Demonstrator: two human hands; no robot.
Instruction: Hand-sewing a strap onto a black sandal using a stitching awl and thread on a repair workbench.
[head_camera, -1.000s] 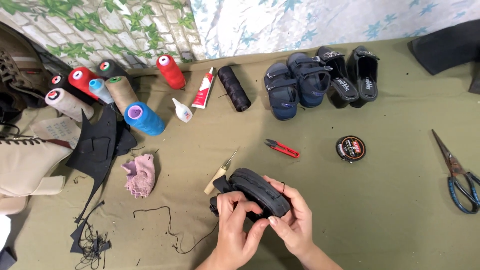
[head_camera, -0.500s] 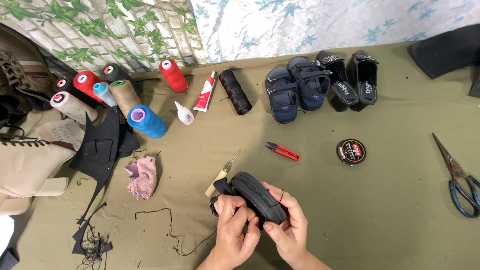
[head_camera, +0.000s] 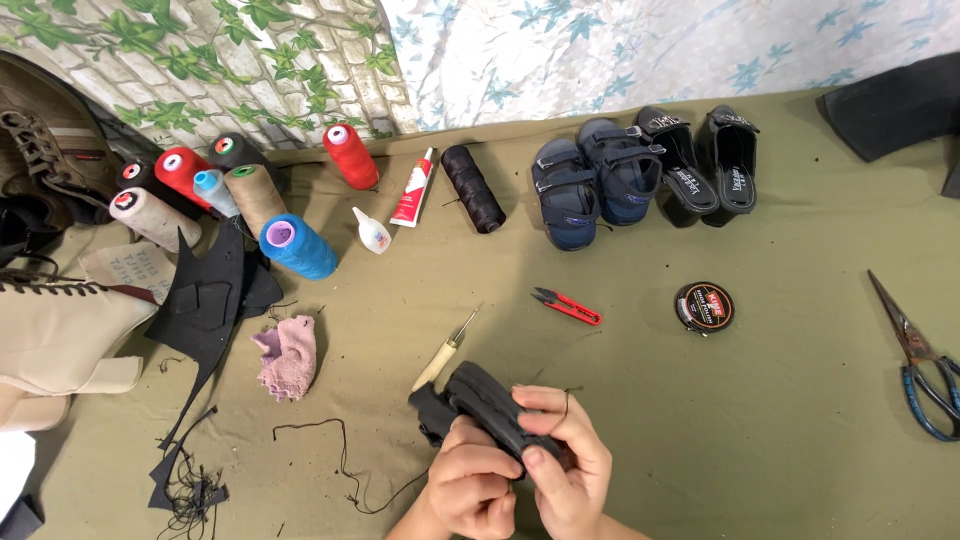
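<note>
Fingers (head_camera: 545, 462) of both hands clamped around black sandal (head_camera: 490, 410) (sole up), awl (head_camera: 445, 352) just beside

The sandal (head_camera: 490, 408) in the hands is black, the cloth (head_camera: 288, 354) is pink, the thread snips (head_camera: 567, 305) are red, and the table cover (head_camera: 780, 420) is olive green

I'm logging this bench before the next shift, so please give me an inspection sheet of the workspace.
Surface: olive cloth, scattered dark scraps.
Job's things: black shoe held in both hands; awl beside it.
Clutter: thread spools, glue tube, snips, polish tin, scissors, pink rag, sandals.
Grippers: left hand and right hand grip the shoe.
Cables: nothing seen; loose black thread.
Surroundings: leaf-patterned backdrop.
</note>
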